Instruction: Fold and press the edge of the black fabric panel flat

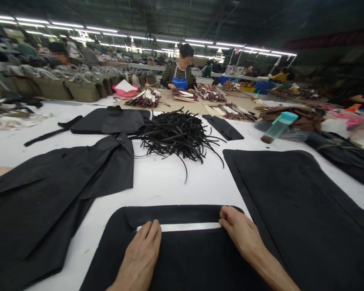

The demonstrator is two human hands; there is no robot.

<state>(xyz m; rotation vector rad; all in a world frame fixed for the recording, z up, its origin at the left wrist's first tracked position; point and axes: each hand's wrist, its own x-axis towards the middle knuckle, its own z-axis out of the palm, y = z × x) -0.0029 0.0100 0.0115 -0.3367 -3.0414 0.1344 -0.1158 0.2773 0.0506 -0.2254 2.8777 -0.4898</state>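
A black fabric panel (182, 258) with rounded corners lies on the white table (164, 186) right in front of me. A long narrow slot (188, 226) is cut across its top, and the white table shows through it. My left hand (141, 254) lies flat on the panel at the slot's left end, fingers stretched out. My right hand (241, 234) presses its fingertips on the panel at the slot's right end, fingers also extended. Neither hand holds anything.
A pile of black strips (177, 135) lies in the middle of the table. Stacks of black fabric pieces lie at the left (48, 194) and right (300, 206). A teal-capped bottle (277, 127) lies at the right. A person in a blue apron (180, 74) works across the table.
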